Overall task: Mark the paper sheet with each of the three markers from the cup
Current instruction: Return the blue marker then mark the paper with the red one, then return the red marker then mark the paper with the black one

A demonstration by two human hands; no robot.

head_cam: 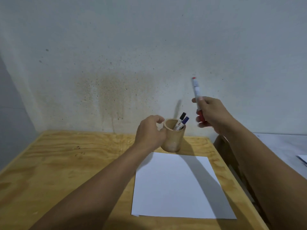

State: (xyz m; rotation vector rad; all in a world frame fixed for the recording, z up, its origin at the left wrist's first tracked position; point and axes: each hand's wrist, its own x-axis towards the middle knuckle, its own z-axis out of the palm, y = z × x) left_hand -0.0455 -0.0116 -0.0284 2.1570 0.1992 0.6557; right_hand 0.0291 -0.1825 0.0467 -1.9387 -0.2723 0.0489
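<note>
A wooden cup stands at the back of the table, just beyond a blank white paper sheet. Two markers lean in the cup, one with a black cap and one with a blue cap. My right hand holds a red marker in the air to the right of the cup, red cap low, the other end pointing up. My left hand curls against the cup's left side, fingers near the rim; whether it grips the cup is unclear.
The plywood table stands against a stained wall. To the right, past the table's edge, is a grey surface with a paper corner on it, and a dark gap between.
</note>
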